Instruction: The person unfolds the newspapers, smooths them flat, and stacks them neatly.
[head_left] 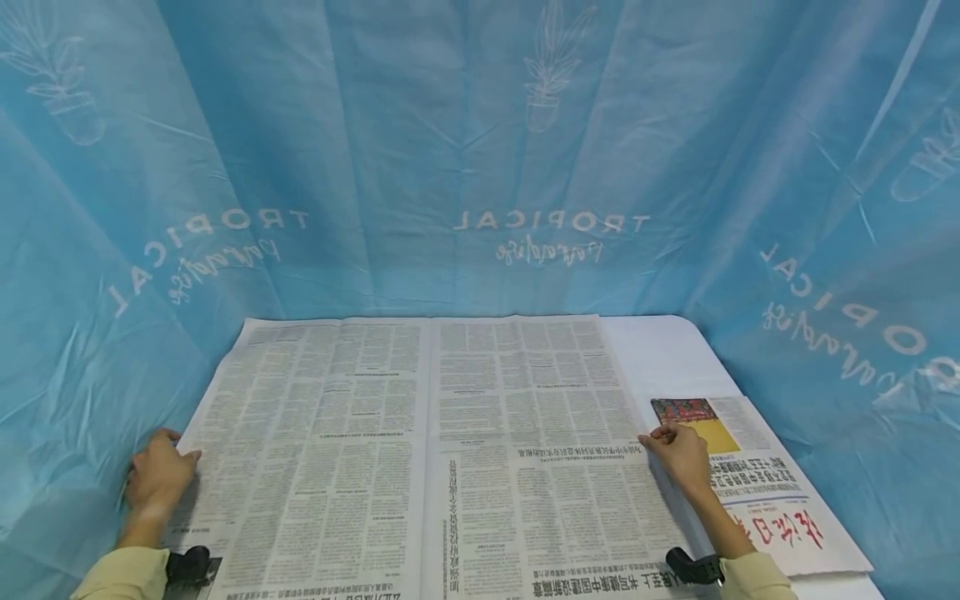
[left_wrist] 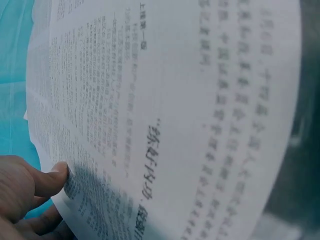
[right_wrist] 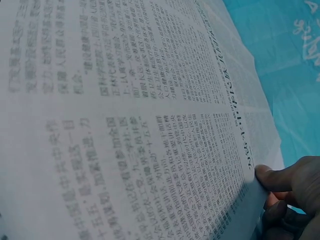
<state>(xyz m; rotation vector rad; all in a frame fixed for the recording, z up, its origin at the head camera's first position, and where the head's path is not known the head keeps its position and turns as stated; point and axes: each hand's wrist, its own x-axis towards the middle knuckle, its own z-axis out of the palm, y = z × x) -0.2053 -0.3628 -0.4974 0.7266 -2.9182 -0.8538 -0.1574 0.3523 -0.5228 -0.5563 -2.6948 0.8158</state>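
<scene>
A wide, unfolded newspaper sheet (head_left: 472, 417) lies spread over the white table (head_left: 645, 354), with a blank fold strip down its middle. At its left edge, my left hand (head_left: 157, 475) pinches the paper, thumb on top and fingers under the rim in the left wrist view. My right hand (head_left: 682, 458) holds the opposite edge between thumb and fingers, as the right wrist view shows with the thumb (right_wrist: 272, 177) on the print. Both wrist views show the sheet bowing near the hands.
Right of the sheet lies a folded newspaper (head_left: 795, 508) with red characters and a colour picture, partly behind my right hand and forearm. Blue curtains (head_left: 480, 158) printed with plants and lettering hang close around the back and both sides of the table. Black straps circle both wrists.
</scene>
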